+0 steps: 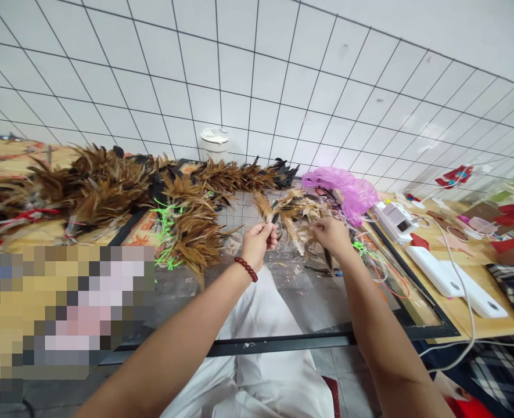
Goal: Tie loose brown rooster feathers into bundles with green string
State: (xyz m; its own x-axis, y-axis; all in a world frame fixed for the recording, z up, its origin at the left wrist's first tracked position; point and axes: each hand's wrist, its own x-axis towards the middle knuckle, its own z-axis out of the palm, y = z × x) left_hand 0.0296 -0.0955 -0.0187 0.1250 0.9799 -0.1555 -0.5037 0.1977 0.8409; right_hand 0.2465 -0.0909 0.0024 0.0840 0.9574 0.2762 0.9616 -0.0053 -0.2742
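Observation:
My left hand (260,239), with a red bead bracelet on its wrist, pinches a small bunch of brown feathers (263,206) by the quill ends, tips pointing up. At the pile of loose tan and brown feathers (298,206), my right hand (331,233) has its fingers pressed together; whatever they hold is hidden. Left of my hands lie brown feather bundles (196,232) with bright green ties (167,223). White bits are scattered on the glass tabletop (283,290) below the pile.
Long rows of brown feathers (104,186) run along the back and left. A lidded cup (215,145) stands by the tiled wall. A pink plastic bag (344,188) lies behind my right hand. White power strips (433,270) and cables are at right, beside another person's checked sleeve (511,284).

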